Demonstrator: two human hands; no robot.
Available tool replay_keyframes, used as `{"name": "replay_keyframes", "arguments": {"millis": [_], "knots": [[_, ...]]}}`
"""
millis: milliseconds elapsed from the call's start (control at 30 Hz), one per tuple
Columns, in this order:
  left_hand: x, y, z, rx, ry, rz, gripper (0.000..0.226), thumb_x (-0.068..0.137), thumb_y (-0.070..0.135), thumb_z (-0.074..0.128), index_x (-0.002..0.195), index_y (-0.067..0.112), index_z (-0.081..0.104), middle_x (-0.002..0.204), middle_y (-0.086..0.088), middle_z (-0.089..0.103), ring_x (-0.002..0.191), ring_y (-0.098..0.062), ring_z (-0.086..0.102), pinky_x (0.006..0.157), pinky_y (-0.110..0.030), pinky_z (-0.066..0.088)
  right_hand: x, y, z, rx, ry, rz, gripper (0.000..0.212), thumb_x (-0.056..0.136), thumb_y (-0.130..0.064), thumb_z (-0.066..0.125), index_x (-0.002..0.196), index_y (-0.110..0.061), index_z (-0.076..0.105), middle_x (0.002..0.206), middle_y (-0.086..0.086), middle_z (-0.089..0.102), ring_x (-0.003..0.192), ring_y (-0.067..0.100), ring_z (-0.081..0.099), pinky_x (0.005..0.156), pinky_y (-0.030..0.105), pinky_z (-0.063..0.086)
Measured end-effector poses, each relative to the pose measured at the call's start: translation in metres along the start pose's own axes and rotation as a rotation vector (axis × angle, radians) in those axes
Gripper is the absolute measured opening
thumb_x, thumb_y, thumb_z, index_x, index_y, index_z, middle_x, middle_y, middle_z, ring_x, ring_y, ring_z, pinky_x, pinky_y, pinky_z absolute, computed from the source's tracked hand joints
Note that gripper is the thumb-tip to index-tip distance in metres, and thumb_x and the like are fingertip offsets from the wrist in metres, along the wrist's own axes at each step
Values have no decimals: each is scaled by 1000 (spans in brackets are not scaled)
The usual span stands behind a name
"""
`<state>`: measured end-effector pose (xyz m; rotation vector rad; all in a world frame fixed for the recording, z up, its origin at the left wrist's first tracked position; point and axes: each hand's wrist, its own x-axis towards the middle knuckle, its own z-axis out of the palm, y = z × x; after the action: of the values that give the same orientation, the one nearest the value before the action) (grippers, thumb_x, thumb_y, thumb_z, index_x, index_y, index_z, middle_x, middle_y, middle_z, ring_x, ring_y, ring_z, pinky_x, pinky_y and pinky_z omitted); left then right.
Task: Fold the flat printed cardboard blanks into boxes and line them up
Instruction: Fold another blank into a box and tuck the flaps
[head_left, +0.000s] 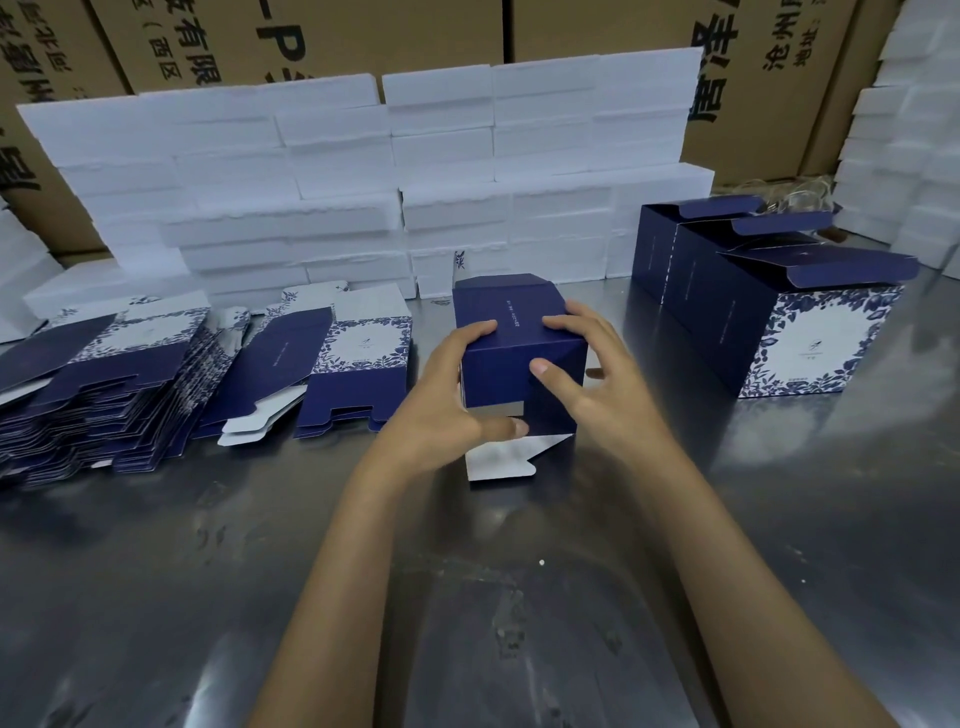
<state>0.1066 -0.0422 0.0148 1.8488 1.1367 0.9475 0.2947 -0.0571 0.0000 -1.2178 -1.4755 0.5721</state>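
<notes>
A half-folded navy-blue cardboard box (511, 353) stood on the shiny metal counter (208, 571), held between both hands. The left hand (447, 395) gripped its left side, fingers curled over the top and thumb on a lower flap; the right hand (592, 374) pinched its right side, thumb pressed on the front. A white flap (506, 460) lay open below the box. Left of the box lay stacked flat blue-and-white printed blanks (119, 379); right of it stood a row of folded blue floral boxes (769, 312); behind it rose white foam blocks (363, 182).
</notes>
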Motion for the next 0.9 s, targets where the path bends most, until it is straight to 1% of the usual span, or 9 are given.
{"name": "replay_keyframes", "arguments": {"millis": [100, 133, 200, 267, 367, 500, 567, 767, 900], "knots": [[0, 2, 6, 9, 78, 10, 78, 76, 19, 86, 140, 38, 46, 148, 9, 41, 134, -3, 44, 109, -30, 45, 1, 2, 2, -1, 61, -17, 36, 91, -20, 75, 126, -24, 65, 149, -11, 47, 136, 8, 46, 111, 40, 42], [0, 3, 9, 27, 142, 26, 68, 80, 22, 84, 137, 38, 51, 152, 8, 37, 141, -5, 37, 113, -34, 42, 0, 2, 3, -7, 84, -22, 34, 90, -20, 76, 123, -23, 67, 147, -11, 49, 135, 10, 47, 110, 41, 43], [2, 3, 15, 42, 278, 81, 45, 85, 24, 79, 125, 38, 63, 159, 11, 32, 144, 2, 29, 112, -16, 32, -1, 1, 5, -7, 112, -29, 30, 89, -19, 77, 118, -23, 70, 144, -11, 52, 132, 12, 50, 107, 43, 44], [3, 3, 19, 23, 372, 119, 30, 87, 21, 77, 114, 34, 70, 156, 14, 38, 138, 9, 34, 98, 0, 29, -1, -1, 6, 9, 114, -35, 27, 89, -18, 77, 114, -23, 71, 141, -11, 54, 131, 14, 51, 106, 44, 45], [5, 2, 25, -49, 447, 134, 23, 87, 17, 77, 105, 31, 75, 143, 15, 53, 126, 14, 45, 92, -4, 34, -1, -2, 7, 27, 95, -46, 27, 87, -17, 78, 112, -28, 72, 141, -11, 54, 133, 15, 49, 108, 40, 43], [5, 3, 28, -137, 468, 147, 22, 85, 16, 79, 96, 34, 75, 131, 15, 60, 121, 8, 52, 89, -21, 40, -5, -6, 14, -21, 85, -66, 28, 87, -21, 78, 110, -36, 73, 143, -15, 51, 136, 10, 39, 104, 5, 29], [5, 4, 27, -158, 479, 144, 22, 84, 16, 80, 93, 36, 75, 129, 15, 61, 121, 3, 54, 86, -22, 40, -5, -7, 15, -22, 98, -70, 26, 88, -20, 77, 109, -35, 73, 143, -14, 52, 136, 11, 40, 99, -2, 25], [6, 8, 28, -182, 470, 133, 21, 84, 16, 79, 89, 36, 76, 126, 14, 62, 118, 1, 55, 83, -19, 40, -1, -9, 14, 35, 147, -58, 22, 89, -13, 76, 100, -32, 76, 137, -9, 58, 135, 18, 45, 105, 12, 32], [6, 7, 25, -178, 439, 136, 18, 85, 15, 78, 92, 32, 77, 128, 11, 61, 119, 8, 52, 88, -3, 38, -2, -8, 14, 51, 137, -49, 23, 88, -14, 77, 100, -34, 75, 138, -11, 58, 136, 16, 44, 107, 15, 34]]}}
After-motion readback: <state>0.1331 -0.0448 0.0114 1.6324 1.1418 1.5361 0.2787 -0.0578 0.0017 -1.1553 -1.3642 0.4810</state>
